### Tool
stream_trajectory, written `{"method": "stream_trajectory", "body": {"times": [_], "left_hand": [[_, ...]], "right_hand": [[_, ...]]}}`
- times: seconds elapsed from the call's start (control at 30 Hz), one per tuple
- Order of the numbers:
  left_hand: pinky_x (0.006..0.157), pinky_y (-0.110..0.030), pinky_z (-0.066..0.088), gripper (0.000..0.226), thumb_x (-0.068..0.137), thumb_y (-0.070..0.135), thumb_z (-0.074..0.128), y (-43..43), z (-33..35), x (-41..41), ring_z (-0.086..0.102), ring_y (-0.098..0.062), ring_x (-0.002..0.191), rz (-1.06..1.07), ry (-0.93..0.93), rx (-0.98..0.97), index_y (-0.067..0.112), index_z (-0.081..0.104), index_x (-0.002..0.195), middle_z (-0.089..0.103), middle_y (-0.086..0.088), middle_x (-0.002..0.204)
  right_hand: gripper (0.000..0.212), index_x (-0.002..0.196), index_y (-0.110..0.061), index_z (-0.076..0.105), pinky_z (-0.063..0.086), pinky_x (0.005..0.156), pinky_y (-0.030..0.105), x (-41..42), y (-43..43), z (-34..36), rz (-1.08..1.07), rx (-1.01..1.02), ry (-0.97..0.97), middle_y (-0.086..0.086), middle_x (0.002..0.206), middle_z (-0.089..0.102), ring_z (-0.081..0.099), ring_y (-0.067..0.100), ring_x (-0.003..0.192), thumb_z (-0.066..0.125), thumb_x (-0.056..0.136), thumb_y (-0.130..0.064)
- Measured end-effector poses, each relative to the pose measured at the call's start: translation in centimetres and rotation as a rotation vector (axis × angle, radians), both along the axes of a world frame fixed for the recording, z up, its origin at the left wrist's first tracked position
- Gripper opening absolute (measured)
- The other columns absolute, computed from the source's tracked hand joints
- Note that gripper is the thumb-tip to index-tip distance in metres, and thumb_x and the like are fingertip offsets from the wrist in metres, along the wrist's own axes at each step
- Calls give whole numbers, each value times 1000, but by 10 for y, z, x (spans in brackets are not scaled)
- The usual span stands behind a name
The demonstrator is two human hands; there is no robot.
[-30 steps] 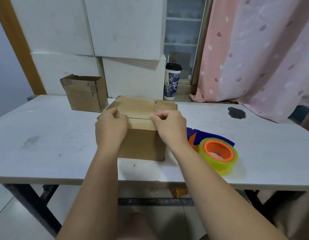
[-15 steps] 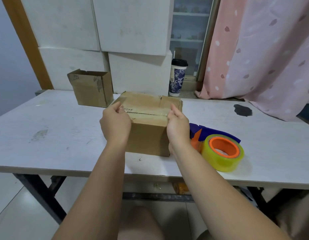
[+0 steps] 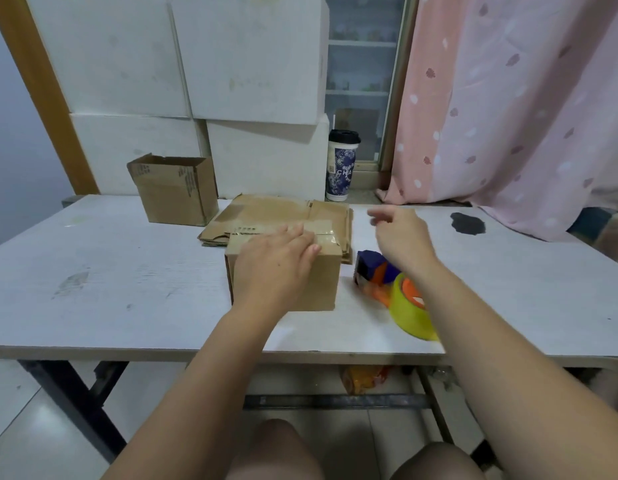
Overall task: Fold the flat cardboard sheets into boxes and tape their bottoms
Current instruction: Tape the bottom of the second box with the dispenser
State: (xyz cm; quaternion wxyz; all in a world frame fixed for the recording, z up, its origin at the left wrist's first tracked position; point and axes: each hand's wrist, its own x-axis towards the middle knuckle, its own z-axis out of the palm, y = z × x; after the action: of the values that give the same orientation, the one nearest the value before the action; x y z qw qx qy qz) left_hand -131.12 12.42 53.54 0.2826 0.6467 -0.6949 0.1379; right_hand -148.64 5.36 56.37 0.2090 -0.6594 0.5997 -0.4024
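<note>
My left hand (image 3: 276,263) presses flat on the box (image 3: 324,285); my right hand (image 3: 401,237) hovers loose and empty at its two o'clock.

head view, forward and down, close

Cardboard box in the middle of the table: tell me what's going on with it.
A person is taping up the box. The left hand lies flat on its top, pressing the strip of clear tape along the seam. The right hand hovers free beside it, above the tape dispenser, holding nothing. A stack of flat cardboard sheets lies just behind, and a second box stands open at the back left of the table.
</note>
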Motion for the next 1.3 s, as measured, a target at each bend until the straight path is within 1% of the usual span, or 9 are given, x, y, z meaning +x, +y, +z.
{"method": "stream_trajectory", "body": {"times": [0.1, 0.17, 0.4, 0.53, 0.67, 0.83, 0.97, 1.2, 1.3], "left_hand": [[94, -32, 33, 38, 100, 40, 32, -3, 1, -4, 48, -16, 125, 25, -8, 37, 27, 60, 122, 56, 7, 133], [93, -31, 33, 40, 100, 42, 28, -5, 2, -5, 47, -14, 125, 43, -16, 56, 29, 58, 123, 55, 10, 133], [56, -27, 30, 23, 102, 31, 34, -4, 16, -26, 56, -16, 94, 153, -215, 146, 28, 56, 107, 56, 8, 98], [64, -31, 32, 30, 94, 9, 35, -13, 41, -8, 49, -22, 86, 60, -151, 260, 27, 53, 109, 60, 0, 100], [92, -35, 35, 37, 96, 10, 33, -12, 52, 24, 47, -16, 104, -143, 37, 423, 37, 55, 109, 53, 8, 114], [92, -26, 35, 31, 101, 30, 36, -11, 49, 33, 47, -11, 114, -247, 104, 521, 43, 56, 120, 51, 14, 133], [89, -10, 22, 29, 98, 40, 41, -8, 44, 36, 34, 18, 102, -345, 188, 525, 48, 55, 122, 43, 33, 132], [66, -34, 39, 53, 91, 60, 16, 6, 16, 2, 36, -18, 95, -107, 285, 196, 34, 62, 89, 59, 16, 78], [72, -34, 34, 44, 97, 46, 23, -1, 11, -17, 39, -22, 104, -51, 326, 101, 31, 64, 103, 64, 5, 87]], "right_hand": [[43, 124, -15, 63, 43, 94, 30, -43, -11, 4, 34, 271, 521, 9, 133, 58, 53, 28, 119, 42, 89, -2], [39, 120, -10, 65, 46, 81, 29, -61, -12, 7, 150, 462, 717, 12, 123, 63, 60, 26, 102, 46, 87, -4], [25, 106, -29, 58, 58, 69, 32, -84, -14, 0, 218, 636, 733, -1, 102, 64, 61, 17, 90, 66, 83, -23], [14, 97, -22, 62, 52, 50, 25, -85, -17, -11, 187, 540, 737, 0, 87, 63, 61, 14, 74, 65, 84, -25], [5, 79, -15, 64, 45, 42, 18, -91, -18, -15, 156, 532, 565, 4, 70, 62, 58, 16, 59, 66, 80, -20], [12, 90, -2, 64, 55, 55, 28, -94, -18, -20, 162, 660, 106, 13, 73, 70, 69, 25, 65, 61, 84, -11], [17, 100, 6, 57, 53, 50, 29, -94, -14, -20, 211, 723, -232, 21, 78, 67, 68, 30, 63, 53, 86, -2], [19, 106, -6, 62, 59, 60, 33, -86, -9, -4, 183, 651, -580, 14, 87, 67, 65, 23, 73, 51, 94, -14], [20, 111, -11, 60, 57, 64, 36, -77, -6, 9, 163, 586, -643, 12, 87, 66, 63, 23, 75, 51, 93, -16]]}}
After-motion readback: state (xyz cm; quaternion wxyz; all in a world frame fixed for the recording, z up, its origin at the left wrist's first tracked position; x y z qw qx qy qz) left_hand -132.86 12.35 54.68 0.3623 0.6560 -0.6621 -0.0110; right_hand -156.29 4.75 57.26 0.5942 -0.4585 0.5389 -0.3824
